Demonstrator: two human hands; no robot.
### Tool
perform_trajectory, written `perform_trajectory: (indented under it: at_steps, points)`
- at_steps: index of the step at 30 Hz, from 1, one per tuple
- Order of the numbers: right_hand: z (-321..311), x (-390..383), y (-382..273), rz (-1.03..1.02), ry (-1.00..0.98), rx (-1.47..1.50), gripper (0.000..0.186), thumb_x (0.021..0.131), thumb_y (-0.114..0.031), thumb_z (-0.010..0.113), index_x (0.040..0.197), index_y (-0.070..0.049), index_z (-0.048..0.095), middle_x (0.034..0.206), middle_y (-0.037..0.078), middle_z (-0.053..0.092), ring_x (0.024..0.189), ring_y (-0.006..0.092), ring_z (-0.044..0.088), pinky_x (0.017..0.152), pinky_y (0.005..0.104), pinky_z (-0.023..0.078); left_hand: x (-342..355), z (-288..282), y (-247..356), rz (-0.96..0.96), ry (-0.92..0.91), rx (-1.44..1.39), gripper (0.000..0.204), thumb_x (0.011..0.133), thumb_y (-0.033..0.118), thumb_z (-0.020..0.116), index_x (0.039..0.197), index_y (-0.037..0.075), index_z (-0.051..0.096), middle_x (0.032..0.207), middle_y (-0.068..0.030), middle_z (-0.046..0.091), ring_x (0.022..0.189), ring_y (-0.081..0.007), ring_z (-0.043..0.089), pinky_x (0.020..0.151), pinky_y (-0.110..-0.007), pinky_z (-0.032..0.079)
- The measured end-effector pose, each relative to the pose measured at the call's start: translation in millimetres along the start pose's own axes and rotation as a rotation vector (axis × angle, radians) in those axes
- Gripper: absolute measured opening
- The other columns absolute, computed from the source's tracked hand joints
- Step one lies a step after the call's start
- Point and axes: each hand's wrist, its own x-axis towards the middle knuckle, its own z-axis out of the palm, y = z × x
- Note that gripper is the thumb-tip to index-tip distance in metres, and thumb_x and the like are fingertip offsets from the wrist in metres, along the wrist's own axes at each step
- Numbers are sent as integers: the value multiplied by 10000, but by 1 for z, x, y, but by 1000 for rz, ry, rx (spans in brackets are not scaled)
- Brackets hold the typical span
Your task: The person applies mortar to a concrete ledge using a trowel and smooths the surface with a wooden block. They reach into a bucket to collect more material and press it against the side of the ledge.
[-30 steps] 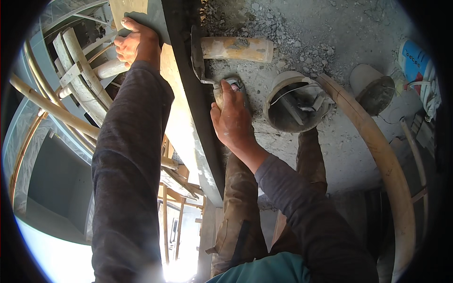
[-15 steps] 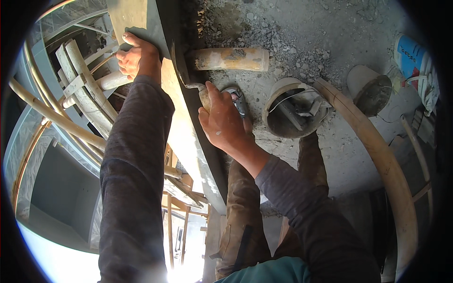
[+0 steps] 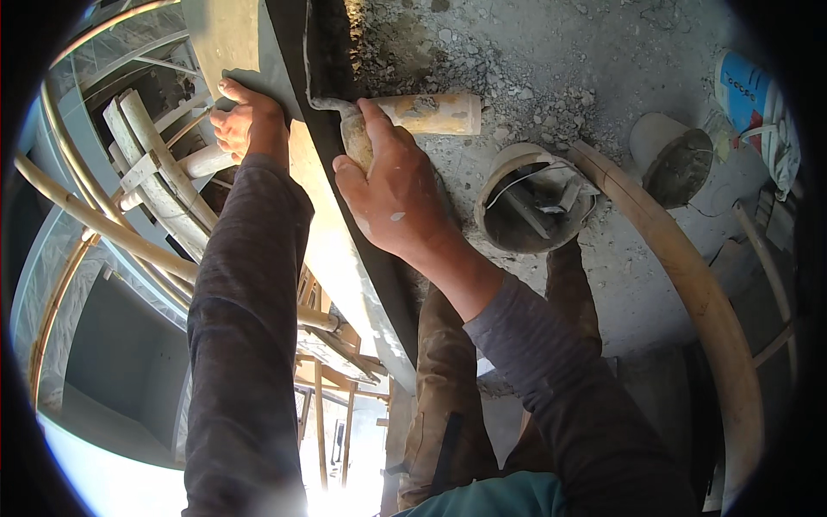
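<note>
Fingers of right hand [image 3: 392, 194] curled round wooden trowel handle [image 3: 431, 112], blade beyond fingertips along ledge edge, left hand [image 3: 245, 121] gripping grey board [image 3: 228, 39].

A trowel with a mortar-smeared wooden handle [image 3: 428, 113] lies under the right hand [image 3: 392, 185], its grip jutting past the fingertips, its metal neck bending toward the dark ledge edge. A flat grey board [image 3: 226, 39] stands above the left hand [image 3: 247, 121], gripped at its lower edge.

Tan wooden trowel handle [image 3: 431, 112], grey mortar [image 3: 517, 60], blue-and-white bag [image 3: 754, 103]
</note>
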Motion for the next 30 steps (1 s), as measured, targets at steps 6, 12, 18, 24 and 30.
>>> perform_trajectory:
  at_steps: [6,12,18,24,30]
  points:
    - [9,-26,46,91,-109,19,656,884,-191,600,1398,157,388,1118,385,562,1051,486,581,919,515,484,-17,-15,9,-40,-200,-9,860,952,723,319,1419,20,481,1417,-165,541,1362,-325,446,1130,-472,323]
    - [18,-21,18,115,-191,-52,663,886,-167,599,1424,139,360,1108,343,553,1019,450,592,901,491,499,-9,-9,6,4,-82,34,810,940,704,373,1330,21,565,1320,-167,616,1280,-335,527,1082,-449,411]
    - [3,-19,-4,-8,-49,56,677,886,-161,623,1437,131,360,1144,337,559,1053,457,584,942,483,476,-15,-13,10,-44,-186,11,825,958,700,321,1401,28,502,1398,-158,558,1347,-318,462,1123,-471,335]
    - [0,-61,39,90,-59,-156,699,880,-146,570,1480,107,315,1183,323,513,1091,460,554,938,478,487,-17,-17,14,-55,-176,11,792,974,672,318,1421,40,489,1429,-137,538,1370,-301,440,1140,-464,305]
    - [34,-67,53,119,-105,-72,724,864,-123,603,1513,23,320,1157,288,507,1017,442,578,888,489,505,-12,-14,8,-29,-120,43,789,968,675,326,1391,37,518,1376,-142,584,1325,-322,494,1108,-498,360]
